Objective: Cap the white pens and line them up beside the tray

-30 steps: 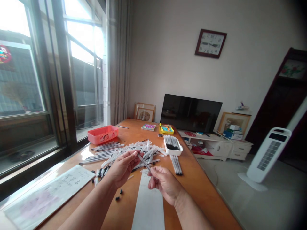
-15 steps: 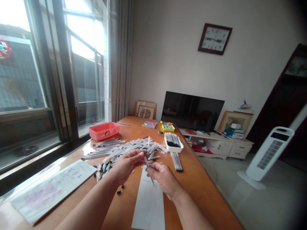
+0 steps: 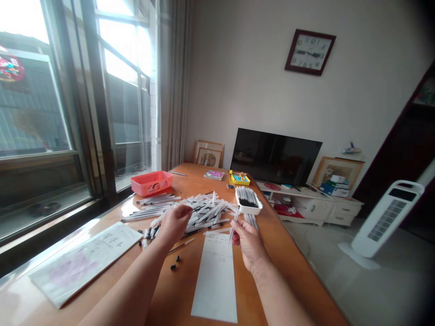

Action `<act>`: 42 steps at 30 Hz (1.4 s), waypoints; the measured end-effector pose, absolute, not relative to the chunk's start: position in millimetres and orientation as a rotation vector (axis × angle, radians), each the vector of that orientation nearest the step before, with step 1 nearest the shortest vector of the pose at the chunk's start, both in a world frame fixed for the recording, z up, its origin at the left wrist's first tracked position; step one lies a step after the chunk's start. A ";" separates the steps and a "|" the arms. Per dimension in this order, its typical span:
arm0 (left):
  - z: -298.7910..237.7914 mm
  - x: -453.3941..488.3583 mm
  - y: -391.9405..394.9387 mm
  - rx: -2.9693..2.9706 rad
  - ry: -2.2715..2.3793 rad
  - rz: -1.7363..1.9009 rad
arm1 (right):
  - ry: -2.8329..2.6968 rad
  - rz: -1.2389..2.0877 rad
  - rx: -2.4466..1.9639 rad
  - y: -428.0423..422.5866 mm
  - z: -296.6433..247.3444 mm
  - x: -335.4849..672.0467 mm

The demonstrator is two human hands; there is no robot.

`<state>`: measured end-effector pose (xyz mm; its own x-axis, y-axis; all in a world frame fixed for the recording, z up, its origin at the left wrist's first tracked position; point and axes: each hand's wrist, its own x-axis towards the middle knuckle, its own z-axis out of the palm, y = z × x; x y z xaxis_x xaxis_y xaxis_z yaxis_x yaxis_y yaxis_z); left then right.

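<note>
My right hand [image 3: 248, 242] pinches a slim clear pen barrel [image 3: 234, 224], tilted upright above the top of a white paper strip [image 3: 215, 280]. Over the near left side of a heap of clear-white pen parts [image 3: 209, 210] is my left hand [image 3: 175, 224]. Its fingers are curled closed, and whatever they hold is hidden. Small black and white pen caps [image 3: 147, 235] lie left of that wrist. Two loose black pieces [image 3: 174, 267] rest on the table nearer me. A thin refill-like stick [image 3: 181, 245] lies between my hands.
A white tray of pens [image 3: 249, 207] stands behind my right hand, with more pens [image 3: 251, 221] before it. Beyond the heap are a red plastic box [image 3: 151, 184], a yellow box [image 3: 239, 179] and a booklet [image 3: 214, 175]. A writing book [image 3: 86, 262] lies left. The table's right edge drops to the floor.
My hands have parted: the left moved left and back towards the heap, the right moved right with the pen barrel. The thin stick now shows on the table between them.
</note>
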<state>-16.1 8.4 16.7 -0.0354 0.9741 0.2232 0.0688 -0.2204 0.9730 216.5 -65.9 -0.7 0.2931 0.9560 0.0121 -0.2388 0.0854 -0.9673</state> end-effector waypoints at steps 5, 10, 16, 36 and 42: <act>0.4 -3.3 6.5 2.338 1.545 1.009 | -0.845 1.077 -1.115 -67.5 2.4 214.5; -7.4 1.3 6.3 2.520 1.654 0.770 | -0.854 1.080 -1.098 -68.0 4.3 213.3; -11.1 2.3 8.0 2.564 1.724 0.701 | -0.845 1.093 -1.075 -68.7 7.0 211.7; -9.4 13.4 6.5 2.335 1.469 0.919 | -0.760 1.045 -1.004 -70.4 12.7 211.5; 0.3 27.3 -12.6 2.026 0.989 1.096 | -0.687 1.019 -0.927 -74.7 21.2 212.4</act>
<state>27.3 -12.6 0.3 0.3740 0.8348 0.4041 0.3163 -0.5244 0.7906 212.4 -74.7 21.2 0.3832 0.9217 0.0598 -0.4011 0.2244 -0.8881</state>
